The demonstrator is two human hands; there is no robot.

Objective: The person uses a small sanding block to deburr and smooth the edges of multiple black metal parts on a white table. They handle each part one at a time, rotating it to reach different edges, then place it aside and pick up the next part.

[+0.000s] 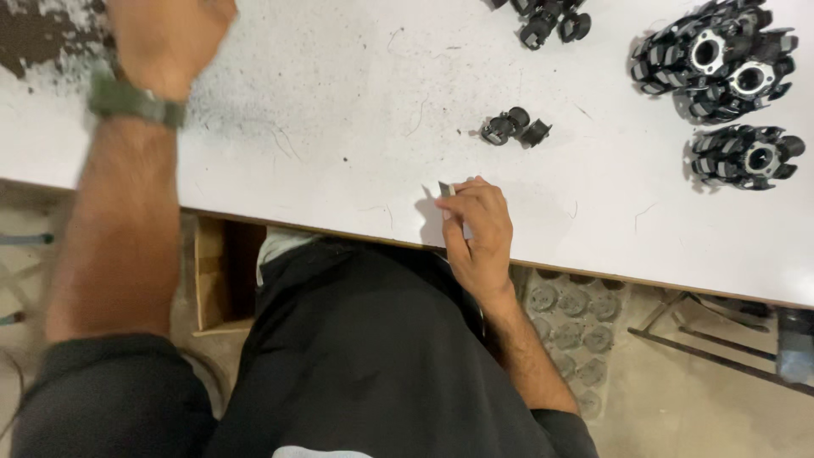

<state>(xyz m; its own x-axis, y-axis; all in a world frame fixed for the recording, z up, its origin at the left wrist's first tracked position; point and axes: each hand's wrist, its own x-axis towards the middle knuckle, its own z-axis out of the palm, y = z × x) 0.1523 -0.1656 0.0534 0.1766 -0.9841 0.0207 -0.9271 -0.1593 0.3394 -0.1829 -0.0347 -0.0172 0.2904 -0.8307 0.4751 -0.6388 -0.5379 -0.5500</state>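
1. Black-clothed torso (pixel 373 356) fills the lower middle of the frame, against the white table (pixel 339 110).
2. Left hand (pixel 165 38), upper left and blurred, is lifted over the table with a green wristband (pixel 136 102); whether its fingers are open, I cannot tell.
3. Right hand (pixel 479 233), at the table's near edge in the centre, pinches a small grey metal clip (pixel 446 189) between curled fingertips.
4. Just above it lies a small black part (pixel 515 127); finned black assemblies (pixel 721 59) cluster upper right.
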